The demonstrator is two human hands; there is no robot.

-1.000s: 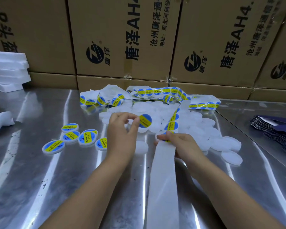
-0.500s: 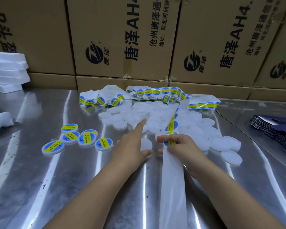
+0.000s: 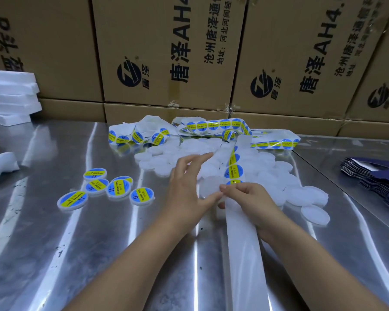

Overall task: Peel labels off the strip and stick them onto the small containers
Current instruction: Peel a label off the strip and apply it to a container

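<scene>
At frame centre, the right hand (image 3: 254,200) pinches the strip (image 3: 243,243) beside the next label (image 3: 235,182) while the left hand (image 3: 184,187) spreads its fingers (image 3: 200,157) loose and empty over the bare containers (image 3: 270,176), so a rushed peel could crease the label or stick it crooked.

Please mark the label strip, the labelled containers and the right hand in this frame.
label strip (image 3: 234,171): head view, on an unpeeled label.
labelled containers (image 3: 118,188): head view, on one container's label.
right hand (image 3: 250,202): head view, on its back.
</scene>
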